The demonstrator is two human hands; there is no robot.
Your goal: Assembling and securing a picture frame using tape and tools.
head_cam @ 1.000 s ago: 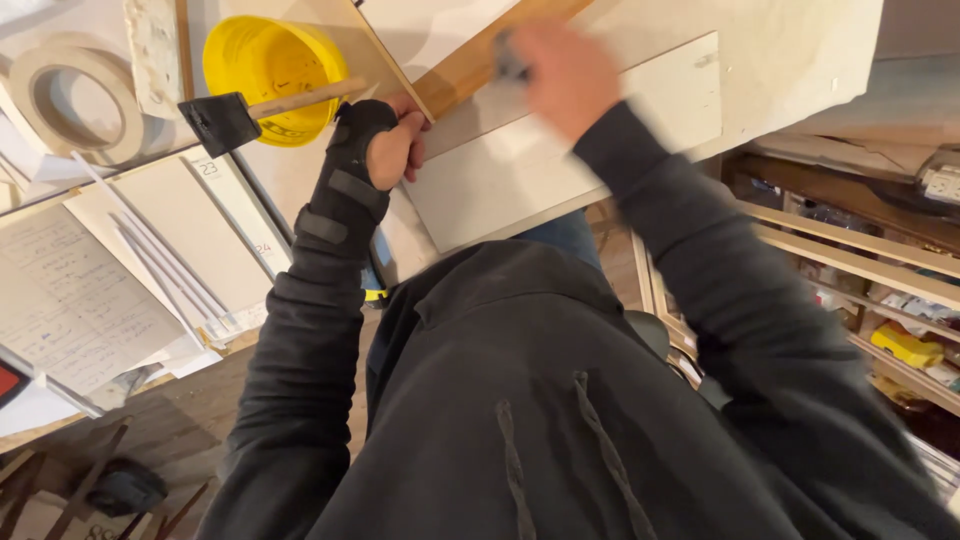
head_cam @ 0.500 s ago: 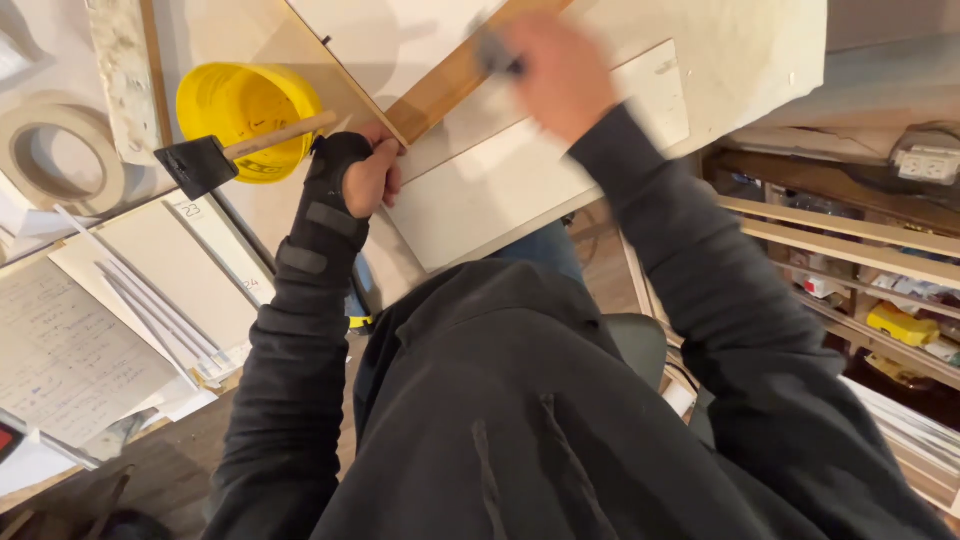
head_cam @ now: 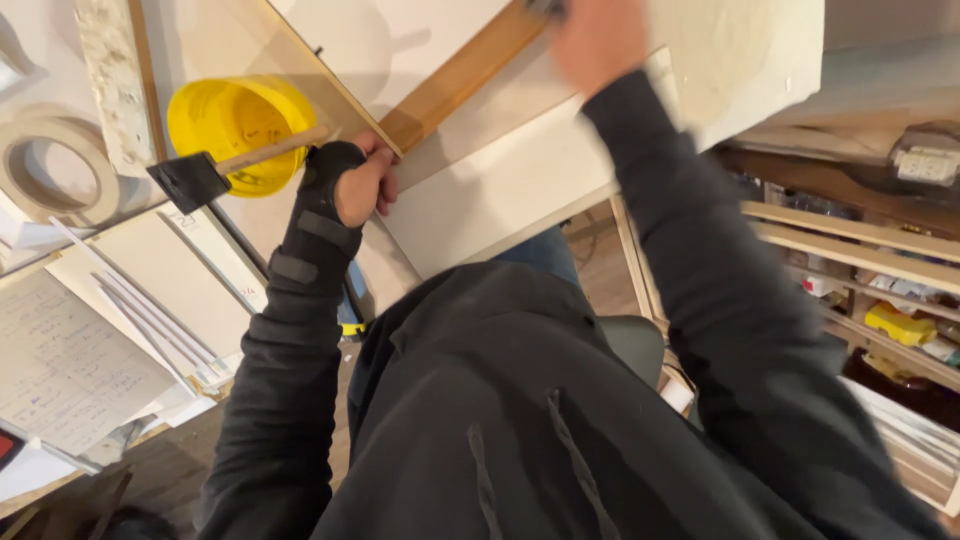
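My left hand point(head_cam: 362, 186), in a black wrist brace, grips the wooden handle of a foam brush point(head_cam: 192, 180). The brush's black head lies just left of a yellow cup point(head_cam: 240, 122). My right hand point(head_cam: 598, 42) is blurred at the top. It is closed on a small dark tool point(head_cam: 548, 8) at the far end of a long wooden strip point(head_cam: 458, 78). The strip lies slanted across a white board point(head_cam: 500, 195). My black hooded top fills the lower half of the view.
A roll of masking tape point(head_cam: 55, 170) lies at the far left. Sheets of paper and white strips point(head_cam: 70, 360) are spread below it. Wooden shelves point(head_cam: 880, 260) with small items run down the right side.
My right hand has slid up and to the right along the wooden strip. My left hand still holds the brush by the yellow cup. The whole view has drifted down a little.
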